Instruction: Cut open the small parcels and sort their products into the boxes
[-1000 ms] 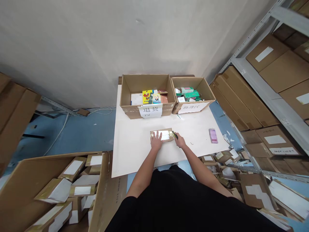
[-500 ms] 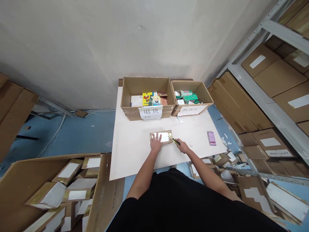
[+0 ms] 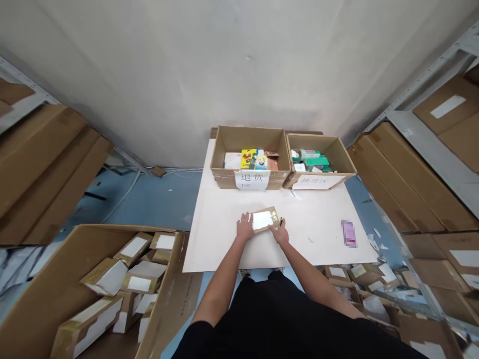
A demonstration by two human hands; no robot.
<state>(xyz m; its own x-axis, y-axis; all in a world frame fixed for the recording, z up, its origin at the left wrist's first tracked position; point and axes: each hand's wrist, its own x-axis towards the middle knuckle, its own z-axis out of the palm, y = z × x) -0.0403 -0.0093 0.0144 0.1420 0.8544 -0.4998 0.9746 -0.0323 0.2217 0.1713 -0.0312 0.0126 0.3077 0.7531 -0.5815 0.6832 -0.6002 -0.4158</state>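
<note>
The parcel (image 3: 264, 219), a flat brown cardboard packet with a white label on top and shiny tape at its ends, lies near the middle of the white table (image 3: 322, 224), a little toward the table's near edge and turned slightly askew to it. The left hand (image 3: 245, 229) rests against the parcel's left end with its fingers spread and flat, not closed on anything. The right hand (image 3: 280, 234) sits at the parcel's right near corner with its fingers curled. A small dark and yellow tip (image 3: 281, 220) shows just past them, but it is too small to tell whether the fingers grip it or the parcel.

Two open boxes stand side by side at the table's far edge, touching each other. The left box (image 3: 224, 172) holds colourful small packs and has a paper sign (image 3: 252, 179) hanging over its front. The right box (image 3: 346, 162) holds green and white packs behind its own sign (image 3: 318, 181). A small pink thing (image 3: 349, 233), blurred, lies near the table's right edge, well apart from the hands.

On the floor left of the table a big carton (image 3: 123, 230) is full of taped parcels. More parcels (image 3: 359, 279) lie scattered on the floor by the table's right near corner, and shelves (image 3: 422, 144) of brown cartons stand to the table's right.
</note>
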